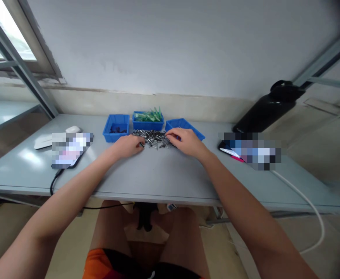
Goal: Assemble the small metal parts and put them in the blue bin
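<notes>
The pile of pins [155, 137] lies on the table [158, 174], just in front of three bins and between the two hands. Placed there, it seems meant to be within easy reach of both hands, with bare table left before it.

The left hand [128, 145] rests at the pile's left edge, fingers curled inward; a small dark piece shows by the fingertips, but I cannot tell whether it is gripped or only beside them. The right hand [186, 142] reaches over the pile's right edge, thumb and forefinger close together among the pins; whether they pinch one is too small to tell. Coming in from both sides probably keeps the middle of the pile in sight.

The left bin [116, 138] holds dark parts [118, 129]; the middle bin [148, 126] holds green strips [151, 115] that stick up over its rim. The right bin [178, 123] stands askew, partly behind the right hand, its contents mostly hidden. Their row along the back likely leaves the front free for handwork.

A phone [74, 150] on the left and a black bottle [264, 112] on the right stay well apart from the pile, presumably out of the arms' way.
</notes>
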`<state>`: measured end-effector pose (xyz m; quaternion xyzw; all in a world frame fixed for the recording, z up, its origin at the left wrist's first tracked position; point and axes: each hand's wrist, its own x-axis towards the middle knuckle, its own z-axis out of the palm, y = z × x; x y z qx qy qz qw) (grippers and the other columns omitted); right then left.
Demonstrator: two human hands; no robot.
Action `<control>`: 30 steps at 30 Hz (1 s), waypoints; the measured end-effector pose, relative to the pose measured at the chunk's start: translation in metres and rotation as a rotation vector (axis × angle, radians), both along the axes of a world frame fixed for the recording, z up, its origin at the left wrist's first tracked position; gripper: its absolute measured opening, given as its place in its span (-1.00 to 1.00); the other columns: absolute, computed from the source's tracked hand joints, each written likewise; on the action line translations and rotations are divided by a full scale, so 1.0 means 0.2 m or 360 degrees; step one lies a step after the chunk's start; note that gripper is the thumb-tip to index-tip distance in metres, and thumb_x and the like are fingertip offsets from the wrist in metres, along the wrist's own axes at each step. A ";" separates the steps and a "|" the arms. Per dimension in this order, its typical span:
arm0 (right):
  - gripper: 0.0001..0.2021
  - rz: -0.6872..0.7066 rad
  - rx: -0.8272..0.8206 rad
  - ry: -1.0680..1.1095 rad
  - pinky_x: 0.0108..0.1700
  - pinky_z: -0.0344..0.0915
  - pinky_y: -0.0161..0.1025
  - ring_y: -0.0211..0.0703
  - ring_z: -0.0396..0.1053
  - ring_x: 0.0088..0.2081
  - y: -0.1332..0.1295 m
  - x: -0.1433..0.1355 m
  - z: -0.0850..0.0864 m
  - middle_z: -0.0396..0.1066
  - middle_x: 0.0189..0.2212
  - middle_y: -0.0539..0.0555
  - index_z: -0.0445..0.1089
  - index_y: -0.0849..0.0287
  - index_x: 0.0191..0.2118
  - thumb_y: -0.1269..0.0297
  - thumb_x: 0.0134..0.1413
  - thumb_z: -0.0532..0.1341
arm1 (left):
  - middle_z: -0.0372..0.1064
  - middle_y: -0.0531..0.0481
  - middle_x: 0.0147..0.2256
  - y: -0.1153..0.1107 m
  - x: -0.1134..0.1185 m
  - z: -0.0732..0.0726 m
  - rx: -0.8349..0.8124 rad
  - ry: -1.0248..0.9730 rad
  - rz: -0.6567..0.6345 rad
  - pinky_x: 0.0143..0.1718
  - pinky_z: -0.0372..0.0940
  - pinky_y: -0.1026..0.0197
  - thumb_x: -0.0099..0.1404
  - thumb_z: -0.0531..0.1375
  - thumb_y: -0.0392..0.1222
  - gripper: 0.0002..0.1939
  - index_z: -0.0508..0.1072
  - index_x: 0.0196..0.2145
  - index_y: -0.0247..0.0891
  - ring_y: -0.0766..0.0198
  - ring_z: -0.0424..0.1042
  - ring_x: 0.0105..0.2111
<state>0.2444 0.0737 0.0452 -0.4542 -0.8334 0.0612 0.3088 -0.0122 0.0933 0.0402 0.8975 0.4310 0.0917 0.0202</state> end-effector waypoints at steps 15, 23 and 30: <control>-0.79 0.0017 0.0000 0.0013 -0.29 0.19 -0.27 -0.21 0.33 -0.40 0.00 0.00 -0.02 0.49 -0.39 0.05 0.46 0.14 -0.29 0.25 0.21 0.09 | 0.52 -0.05 -0.26 -0.02 0.02 0.01 -0.0010 0.0079 -0.0031 -0.37 0.30 0.25 0.31 0.10 -0.15 -0.80 0.51 -0.23 -0.18 0.11 0.50 -0.25; -0.80 0.0063 -0.0015 0.0011 -0.27 0.21 -0.26 -0.19 0.36 -0.36 -0.01 -0.01 -0.01 0.46 -0.42 0.05 0.45 0.15 -0.27 0.27 0.22 0.07 | 0.50 -0.09 -0.24 -0.02 0.02 0.00 0.0012 0.0054 -0.0107 -0.35 0.33 0.25 0.36 0.06 -0.20 -0.78 0.51 -0.20 -0.20 0.17 0.51 -0.30; -0.79 0.0092 -0.0033 0.0000 -0.18 0.27 -0.23 -0.15 0.41 -0.26 -0.02 -0.03 -0.01 0.50 -0.32 0.09 0.45 0.15 -0.23 0.29 0.25 0.06 | 0.47 -0.07 -0.18 -0.04 0.03 0.03 -0.0121 0.0180 -0.0113 -0.29 0.32 0.23 0.40 0.01 -0.25 -0.76 0.48 -0.20 -0.23 0.14 0.49 -0.22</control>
